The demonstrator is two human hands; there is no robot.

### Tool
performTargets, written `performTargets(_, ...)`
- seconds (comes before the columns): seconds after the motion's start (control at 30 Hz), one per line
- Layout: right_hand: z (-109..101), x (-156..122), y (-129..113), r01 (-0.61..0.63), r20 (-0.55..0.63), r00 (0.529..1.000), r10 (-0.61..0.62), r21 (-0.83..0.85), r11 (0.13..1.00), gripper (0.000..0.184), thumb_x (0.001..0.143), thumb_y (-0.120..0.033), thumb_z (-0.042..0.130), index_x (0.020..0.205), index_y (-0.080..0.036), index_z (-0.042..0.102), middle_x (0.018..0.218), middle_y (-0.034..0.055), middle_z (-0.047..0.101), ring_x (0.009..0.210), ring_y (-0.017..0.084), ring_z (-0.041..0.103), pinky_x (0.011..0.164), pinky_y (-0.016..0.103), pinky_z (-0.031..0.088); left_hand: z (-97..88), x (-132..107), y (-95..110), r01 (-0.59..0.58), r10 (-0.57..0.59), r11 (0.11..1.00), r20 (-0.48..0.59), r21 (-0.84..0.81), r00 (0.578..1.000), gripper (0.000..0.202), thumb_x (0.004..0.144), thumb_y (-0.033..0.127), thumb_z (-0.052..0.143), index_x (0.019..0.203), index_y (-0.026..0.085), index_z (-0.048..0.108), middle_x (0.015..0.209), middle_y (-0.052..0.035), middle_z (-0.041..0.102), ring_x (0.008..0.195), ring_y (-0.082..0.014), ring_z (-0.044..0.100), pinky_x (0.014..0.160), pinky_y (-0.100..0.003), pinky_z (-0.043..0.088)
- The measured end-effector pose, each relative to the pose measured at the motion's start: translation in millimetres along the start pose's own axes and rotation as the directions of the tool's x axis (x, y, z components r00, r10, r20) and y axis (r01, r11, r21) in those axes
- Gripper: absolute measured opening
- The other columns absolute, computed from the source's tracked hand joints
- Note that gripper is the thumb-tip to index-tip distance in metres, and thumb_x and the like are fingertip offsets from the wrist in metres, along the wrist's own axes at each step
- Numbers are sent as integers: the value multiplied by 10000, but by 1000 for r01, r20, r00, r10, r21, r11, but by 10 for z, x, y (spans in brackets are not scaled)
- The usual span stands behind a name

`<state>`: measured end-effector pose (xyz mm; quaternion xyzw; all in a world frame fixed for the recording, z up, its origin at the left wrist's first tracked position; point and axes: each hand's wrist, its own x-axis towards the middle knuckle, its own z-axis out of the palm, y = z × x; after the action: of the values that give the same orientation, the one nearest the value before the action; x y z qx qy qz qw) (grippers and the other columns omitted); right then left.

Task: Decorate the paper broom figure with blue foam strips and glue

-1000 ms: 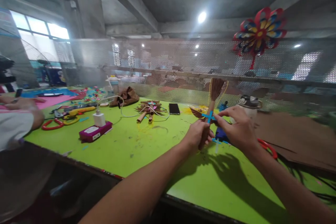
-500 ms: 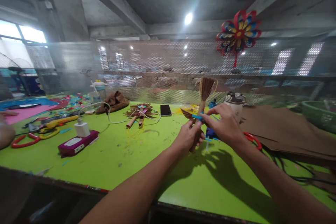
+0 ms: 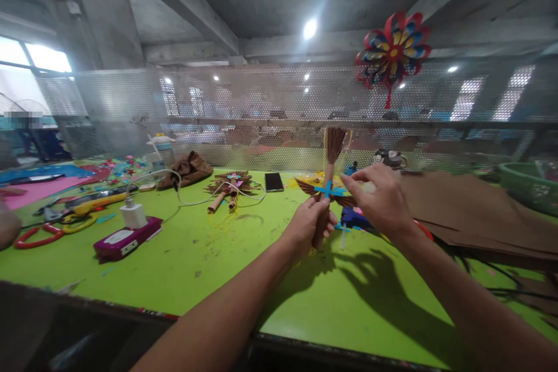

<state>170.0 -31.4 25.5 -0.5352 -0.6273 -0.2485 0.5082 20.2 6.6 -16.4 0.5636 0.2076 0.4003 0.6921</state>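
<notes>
My left hand (image 3: 311,222) is wrapped round the lower part of a brown paper craft figure (image 3: 330,171), held upright above the green table. The figure has a fringed top, folded wing-like sides and a blue strip (image 3: 329,191) across its middle. Just to its right hovers my right hand (image 3: 378,195), thumb and fingers apart, with nothing visible between them. A dark blue object (image 3: 354,218) lies behind and below the right hand, partly hidden. Yellow string hangs beside the figure's fringe.
On the green table (image 3: 209,285) are a phone (image 3: 274,182), a finished-looking paper craft (image 3: 231,186), a purple power strip (image 3: 126,239) with a white charger, and red-handled scissors (image 3: 39,236). Brown paper sheets (image 3: 475,209) and a green basket (image 3: 527,189) stand right. Another person's hand shows at far left.
My right hand has let go of the blue strip and moved slightly right, its fingers parting. More of the figure's right wing shows. The left hand keeps its grip.
</notes>
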Motion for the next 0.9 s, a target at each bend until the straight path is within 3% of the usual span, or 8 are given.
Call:
performTargets(0.13, -29, 30, 61, -12, -45, 999, 13, 19, 1000, 252, 785, -410, 570, 673, -188, 611, 705, 54, 572, 738, 207, 526, 713, 359, 416, -24, 5, 29, 2, -7, 998, -68, -71, 998, 144, 788, 306, 475, 792, 163, 456, 606, -14, 558, 447, -70, 472, 412, -182, 338)
performTargets(0.33, 74, 18, 237, -250, 78, 968, 239, 192, 949, 290, 761, -457, 560, 684, -188, 636, 728, 51, 627, 612, 177, 570, 609, 317, 441, -46, 11, 71, 1, -14, 992, -105, -126, 994, 95, 747, 244, 460, 766, 152, 473, 611, -32, 569, 462, -84, 482, 423, -190, 353)
performTargets(0.5, 54, 40, 269, -352, 128, 935, 330, 257, 900, 364, 750, -533, 544, 661, -193, 637, 616, 30, 623, 576, 175, 554, 550, 287, 406, -49, -13, 116, 37, -54, 982, -89, -186, 995, 126, 722, 215, 409, 692, 128, 495, 603, -48, 566, 454, -75, 471, 428, -185, 350)
performTargets(0.7, 110, 12, 242, -516, 285, 856, 431, 462, 721, 419, 738, -584, 536, 658, -190, 657, 595, 29, 606, 567, 171, 549, 543, 293, 456, -71, -13, 137, 42, -55, 958, -38, -283, 998, 246, 754, 333, 398, 684, 129, 517, 590, -62, 576, 450, -88, 466, 416, -195, 350)
performTargets(0.77, 129, 2, 236, -525, 293, 851, 436, 519, 675, 418, 726, -582, 556, 671, -184, 670, 612, 39, 617, 571, 173, 557, 546, 302, 473, -72, -6, 142, 44, -57, 956, -35, -290, 998, 293, 767, 393, 403, 703, 133, 520, 581, -57, 572, 448, -91, 469, 410, -196, 347)
performTargets(0.9, 129, -6, 199, -515, 285, 856, 432, 537, 668, 411, 706, -576, 587, 672, -178, 686, 571, 35, 604, 540, 166, 550, 512, 296, 473, -63, 0, 131, 21, -37, 973, -64, -230, 997, 297, 773, 446, 479, 778, 151, 498, 579, -23, 565, 443, -85, 479, 407, -187, 349)
